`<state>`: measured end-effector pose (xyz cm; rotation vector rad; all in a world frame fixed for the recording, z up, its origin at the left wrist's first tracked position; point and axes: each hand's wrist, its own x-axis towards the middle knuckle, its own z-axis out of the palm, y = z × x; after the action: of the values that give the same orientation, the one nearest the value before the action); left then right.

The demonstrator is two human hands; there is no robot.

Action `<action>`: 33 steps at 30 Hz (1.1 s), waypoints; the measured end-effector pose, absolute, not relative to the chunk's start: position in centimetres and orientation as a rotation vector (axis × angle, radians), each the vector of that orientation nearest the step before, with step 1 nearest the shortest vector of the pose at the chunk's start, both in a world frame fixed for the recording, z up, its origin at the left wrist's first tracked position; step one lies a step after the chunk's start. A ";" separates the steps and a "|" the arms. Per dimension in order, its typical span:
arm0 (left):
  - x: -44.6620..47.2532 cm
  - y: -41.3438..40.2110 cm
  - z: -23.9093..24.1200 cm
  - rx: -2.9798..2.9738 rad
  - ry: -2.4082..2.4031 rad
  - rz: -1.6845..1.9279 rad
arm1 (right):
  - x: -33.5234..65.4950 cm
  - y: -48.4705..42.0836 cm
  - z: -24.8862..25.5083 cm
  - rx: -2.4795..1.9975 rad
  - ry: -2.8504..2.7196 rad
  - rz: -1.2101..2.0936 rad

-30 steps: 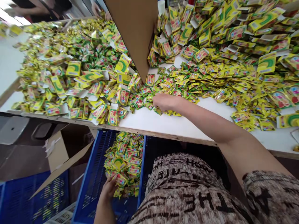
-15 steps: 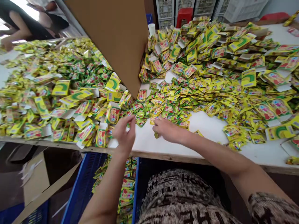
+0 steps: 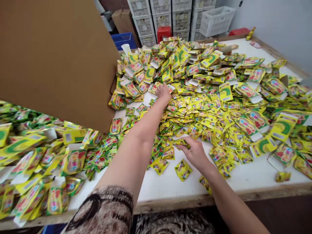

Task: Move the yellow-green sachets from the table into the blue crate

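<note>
My left hand (image 3: 163, 92) reaches far across the table, its fingers closed over a small yellow-green printed box (image 3: 153, 88) lying at the foot of a pile of similar boxes (image 3: 168, 61). Parts of that box show on both sides of the fingers. Nearer the front, my right hand (image 3: 195, 152) pinches a yellow sachet (image 3: 180, 143) between thumb and fingers; whether more than one is held I cannot tell. Below it a loose sachet (image 3: 183, 170) lies flat on the white tabletop (image 3: 168, 188). A heap of loose sachets (image 3: 195, 109) spreads between and beyond my hands.
A tall brown cardboard panel (image 3: 60, 65) stands at left. More printed boxes (image 3: 73, 159) lie in front of it. Behind the table are stacked white crates (image 3: 162, 19), a red stool (image 3: 163, 32) and a blue crate (image 3: 124, 40). A white cup (image 3: 126, 49) stands by the pile.
The view has swung right. My left hand has moved from the near edge out to the box by the pile. My right hand now holds a sachet farther right along the heap.
</note>
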<state>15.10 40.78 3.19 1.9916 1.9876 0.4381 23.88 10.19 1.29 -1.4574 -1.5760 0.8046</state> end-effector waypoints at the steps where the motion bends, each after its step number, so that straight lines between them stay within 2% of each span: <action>1: 14.8 40.3 3.5 2.012 2.012 0.436 | 23.9 10.1 1.4 -1.461 -1.563 0.761; 4: 12.3 36.1 5.2 2.174 1.969 0.493 | 24.1 9.6 2.5 -1.448 -1.354 0.662; 9: 6.9 21.1 7.0 2.410 1.470 0.394 | 23.8 9.4 5.1 -1.281 -0.919 0.696; 12: 4.8 12.6 5.5 2.333 1.358 0.456 | 22.5 8.9 5.1 -1.234 -0.989 0.689; 15: 4.0 7.3 3.1 2.119 1.485 0.643 | 21.2 7.6 4.0 -1.304 -1.252 0.658; 19: 4.2 4.1 0.5 1.910 1.644 0.808 | 20.9 5.8 3.8 -1.441 -1.600 0.665; 23: 4.6 2.3 -0.2 1.861 1.585 0.894 | 21.7 5.5 6.1 -1.503 -1.947 0.813; 27: 4.3 1.0 0.0 1.619 1.370 0.899 | 22.1 5.0 8.2 -1.484 -2.225 0.941; 33: 2.9 0.5 0.1 1.111 0.898 0.867 | 21.1 3.4 7.5 -1.365 -2.125 0.762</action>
<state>2.89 0.49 0.11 1.1110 0.8975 0.8672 21.05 3.40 7.50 -1.3648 -2.1246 0.7624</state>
